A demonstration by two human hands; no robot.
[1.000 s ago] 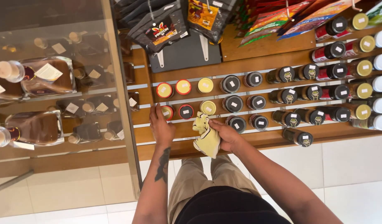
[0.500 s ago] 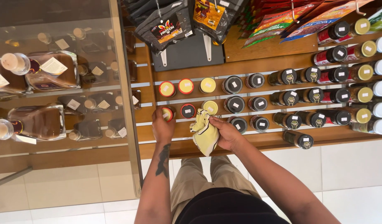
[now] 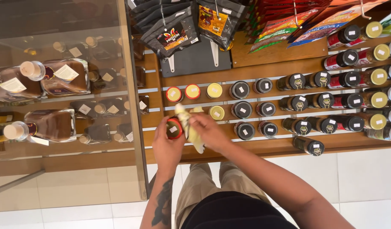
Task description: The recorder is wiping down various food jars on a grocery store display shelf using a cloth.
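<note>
My left hand (image 3: 168, 146) grips a red-lidded jar (image 3: 174, 128), lifted just off the front row of a wooden shelf (image 3: 263, 146). My right hand (image 3: 210, 131) holds a pale yellow cloth (image 3: 189, 127) pressed against the side of that jar. Other jars stand in rows just behind: two red-lidded jars (image 3: 182, 93), yellow-lidded jars (image 3: 215, 101) and black-lidded jars (image 3: 242, 109).
A glass cabinet (image 3: 64, 97) with brown bottles stands to the left. Dark and red snack bags (image 3: 178, 32) hang above the shelves. More bottles with black, gold and white caps (image 3: 357, 99) fill the right side. White floor tiles (image 3: 365, 178) lie below.
My left hand has picked the red-lidded jar off the front row and pulled it toward me. My right hand has brought the cloth against it.
</note>
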